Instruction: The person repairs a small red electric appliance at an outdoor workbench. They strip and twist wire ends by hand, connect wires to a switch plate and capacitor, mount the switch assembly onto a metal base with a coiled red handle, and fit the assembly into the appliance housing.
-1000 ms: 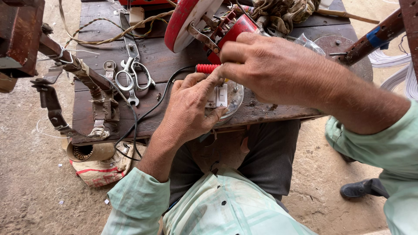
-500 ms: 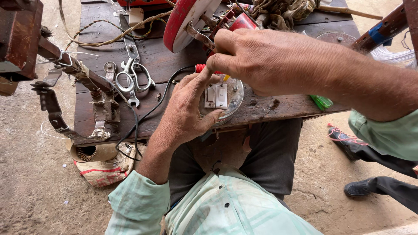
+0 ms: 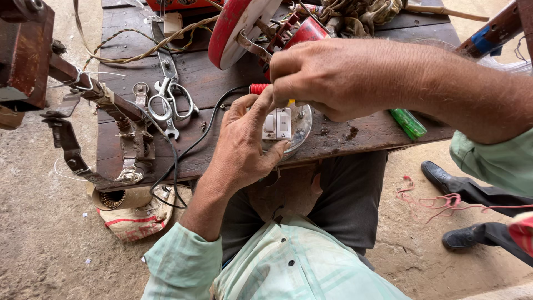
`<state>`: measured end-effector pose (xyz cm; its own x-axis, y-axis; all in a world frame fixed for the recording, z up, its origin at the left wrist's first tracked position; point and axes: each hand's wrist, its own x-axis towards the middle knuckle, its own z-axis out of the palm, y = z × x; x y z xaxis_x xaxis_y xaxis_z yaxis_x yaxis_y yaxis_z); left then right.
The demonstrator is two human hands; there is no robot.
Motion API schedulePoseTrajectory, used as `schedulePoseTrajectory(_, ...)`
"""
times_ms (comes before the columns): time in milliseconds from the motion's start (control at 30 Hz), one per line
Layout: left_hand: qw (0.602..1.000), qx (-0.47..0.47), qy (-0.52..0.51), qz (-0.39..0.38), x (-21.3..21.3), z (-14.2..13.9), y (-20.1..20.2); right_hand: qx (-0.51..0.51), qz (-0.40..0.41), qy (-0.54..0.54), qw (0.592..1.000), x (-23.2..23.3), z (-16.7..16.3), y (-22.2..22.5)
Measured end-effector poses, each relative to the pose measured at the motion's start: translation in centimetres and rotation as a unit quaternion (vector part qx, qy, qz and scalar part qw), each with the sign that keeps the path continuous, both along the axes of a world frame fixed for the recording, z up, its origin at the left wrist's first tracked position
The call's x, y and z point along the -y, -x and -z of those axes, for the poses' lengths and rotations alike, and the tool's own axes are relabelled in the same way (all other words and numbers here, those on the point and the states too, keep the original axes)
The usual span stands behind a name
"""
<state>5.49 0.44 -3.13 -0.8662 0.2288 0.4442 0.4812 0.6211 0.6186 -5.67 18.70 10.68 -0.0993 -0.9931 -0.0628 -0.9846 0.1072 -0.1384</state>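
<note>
Looking straight down at a dark wooden bench with a person sitting behind it, knees under the edge. The left hand lies over a round clear plate with a white double switch mounted on it, sitting right at the near edge of the bench. Thumb sits against the plate's near rim, fingers run up along its left side, so the hand is pressed on the plate rather than wrapped round it.

The right hand comes in from the right and is closed tight on a tool with a red ribbed handle. Only the red end pokes out left of the knuckles, plus a bit of yellow under the fist just above the switch. Can't tell what kind of tip it has, the hand covers it. The left index fingertip touches the red handle.

Just behind the hands there's a red and white disc-shaped part, tilted up on edge. To the left on the bench: scissors and a black wire looping toward the hands. A green lighter lies just right of the right wrist. A rusty metal bracket hangs off the left end of the bench. Someone else's black shoes are on the floor at right.
</note>
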Motion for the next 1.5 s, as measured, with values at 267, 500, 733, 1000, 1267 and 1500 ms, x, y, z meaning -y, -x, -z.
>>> schedulePoseTrajectory(267,1.0,0.002,-0.024,0.001,-0.2,1.0,0.5,-0.015,-0.096,0.049,0.994,0.0,0.2,1.0)
schedulePoseTrajectory(500,1.0,0.014,-0.026,-0.001,0.0,0.8,0.8,-0.095,-0.056,-0.024,0.994,0.3,-0.1,1.6)
schedulePoseTrajectory(733,0.999,0.023,-0.048,0.004,0.2,0.2,0.7,-0.167,-0.071,0.014,0.983,0.1,0.4,1.8)
schedulePoseTrajectory(1000,0.998,0.014,-0.062,0.005,0.3,0.7,0.9,-0.174,0.057,-0.114,0.977,1.1,0.0,1.4)
schedulePoseTrajectory(1267,0.998,-0.01,-0.068,0.013,0.6,1.1,0.9,-0.091,0.02,0.034,0.995,1.3,0.0,0.8)
schedulePoseTrajectory(1500,0.997,-0.003,-0.076,0.022,1.0,0.6,0.6,-0.12,0.142,-0.08,0.979,0.9,1.0,0.6)
